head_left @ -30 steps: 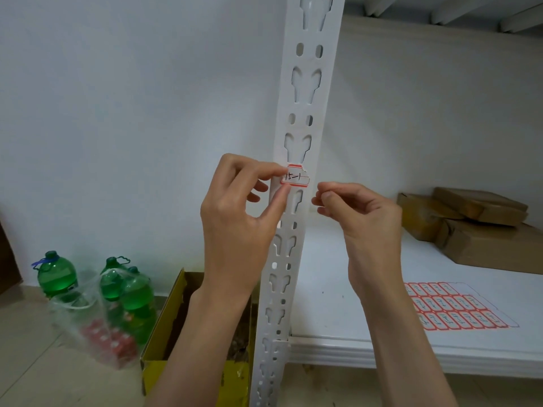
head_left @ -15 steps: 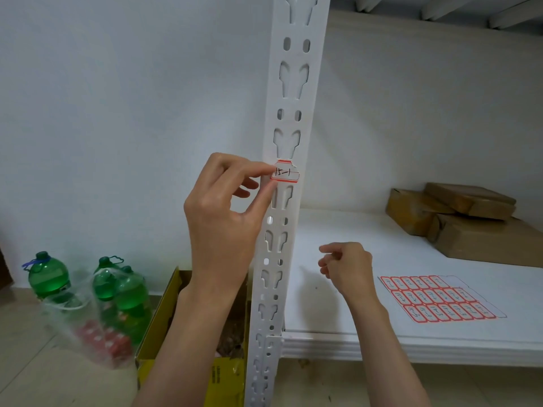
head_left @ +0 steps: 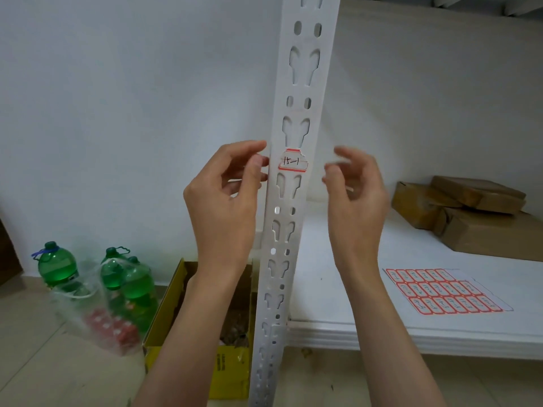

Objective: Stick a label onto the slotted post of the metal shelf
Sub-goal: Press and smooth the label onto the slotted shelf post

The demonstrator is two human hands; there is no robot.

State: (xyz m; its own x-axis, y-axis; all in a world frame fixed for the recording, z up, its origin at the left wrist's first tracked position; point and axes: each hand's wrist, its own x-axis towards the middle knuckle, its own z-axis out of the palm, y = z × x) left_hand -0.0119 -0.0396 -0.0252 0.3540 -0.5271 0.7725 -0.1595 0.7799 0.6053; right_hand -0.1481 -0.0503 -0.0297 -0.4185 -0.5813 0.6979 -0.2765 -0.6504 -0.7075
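On the front face of the white slotted post (head_left: 289,201), seen from the head camera, a small label (head_left: 293,162) with a red border and handwritten marks sits flat between two keyhole-shaped cutouts, about level with both hands. Just left of the post, the left hand (head_left: 224,201) is raised with its fingers loosely curled; its fingertips (head_left: 258,164) lie right beside the post's left edge, close to the label, and they grip nothing, though whether they brush the metal cannot be told. Just right of the post, the right hand (head_left: 357,198) is raised at the same height, its fingers bent and spread in a relaxed way, holding nothing and standing a little apart from the post's right edge. Behind that hand the white shelf board (head_left: 338,289) runs to the right, and on it lies a sheet of labels (head_left: 443,290), red-bordered like the one on the post, set in rows. Farther back on the same board rest brown paper-wrapped parcels (head_left: 470,212), one lying across the others. Down on the floor to the left of the post stands an open yellow cardboard box (head_left: 229,368), and beside it green plastic bottles (head_left: 57,267), some of them wrapped in a clear plastic bag (head_left: 97,315).
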